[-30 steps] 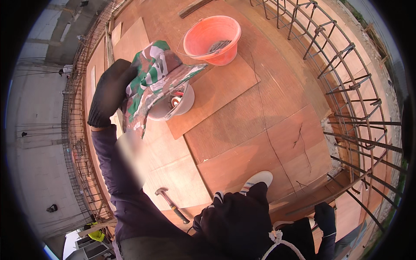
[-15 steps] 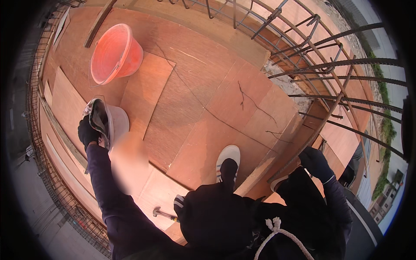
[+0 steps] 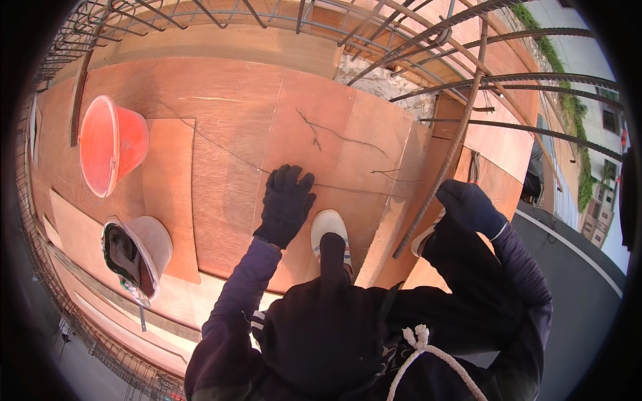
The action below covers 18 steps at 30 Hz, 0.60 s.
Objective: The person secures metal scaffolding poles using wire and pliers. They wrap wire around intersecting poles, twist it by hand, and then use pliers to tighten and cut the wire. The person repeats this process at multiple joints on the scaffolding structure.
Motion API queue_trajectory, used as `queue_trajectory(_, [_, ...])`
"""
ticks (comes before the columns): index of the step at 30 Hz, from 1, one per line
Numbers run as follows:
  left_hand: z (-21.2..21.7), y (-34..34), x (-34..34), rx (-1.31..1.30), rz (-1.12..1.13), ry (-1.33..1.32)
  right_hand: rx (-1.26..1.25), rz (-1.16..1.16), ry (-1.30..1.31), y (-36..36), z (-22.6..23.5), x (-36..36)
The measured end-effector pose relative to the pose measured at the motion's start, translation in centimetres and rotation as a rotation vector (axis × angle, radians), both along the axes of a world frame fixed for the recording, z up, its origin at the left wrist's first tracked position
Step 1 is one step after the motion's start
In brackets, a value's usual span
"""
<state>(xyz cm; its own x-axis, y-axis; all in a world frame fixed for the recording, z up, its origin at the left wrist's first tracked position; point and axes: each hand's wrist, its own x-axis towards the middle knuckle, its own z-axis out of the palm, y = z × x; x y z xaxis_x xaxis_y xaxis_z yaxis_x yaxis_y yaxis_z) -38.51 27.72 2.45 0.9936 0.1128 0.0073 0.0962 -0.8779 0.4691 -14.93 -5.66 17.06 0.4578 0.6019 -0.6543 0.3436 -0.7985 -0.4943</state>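
Note:
My left hand [image 3: 284,207], in a dark glove, hovers over or rests on the reddish plywood deck [image 3: 231,147]; its fingers are spread and nothing is in them. Just beyond it runs a long thin wire [image 3: 227,150]. My right hand [image 3: 471,207], also gloved, is closed beside my bent knee, close to a rusty bar [image 3: 428,207]. Whether its curled fingers hold anything is hidden. To the left stands a whitish bucket [image 3: 156,244] with dark material inside. Farther off is an orange-red bucket [image 3: 134,144], its mouth facing left.
Ribbed steel bars [image 3: 535,87] jut across the upper right. A rebar cage [image 3: 261,13] lines the far edge. Short wire pieces [image 3: 348,139] lie on the plywood. A timber strip [image 3: 81,100] lies at the far left. A white rope [image 3: 435,357] hangs at my waist.
My left hand has let go of the whitish bucket and moved right, over the deck. The view has shifted, and the hammer seen earlier is out of sight. My right hand stays by my knee.

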Motion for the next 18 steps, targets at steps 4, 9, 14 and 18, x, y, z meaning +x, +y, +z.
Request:
queue_trajectory(4, [-3.7, -2.9, 1.5, 0.029, -0.167, 0.100, -0.009, -0.040, -0.045, -1.3, 0.6, 0.0])
queue_trajectory(9, [-3.9, -1.4, 1.9, 0.060, -0.306, 0.022, -0.022, -0.027, -0.129, -3.4, 1.3, 0.0])
queue_trajectory(14, [3.5, 1.6, 3.6, 0.189, -0.364, 0.176, -0.211, -0.342, -0.117, -5.8, 2.6, 1.1])
queue_trajectory(18, [11.5, 6.3, 6.2, 0.461, -0.353, -0.003, -0.169, 0.086, -0.358, -7.1, 2.3, 2.4])
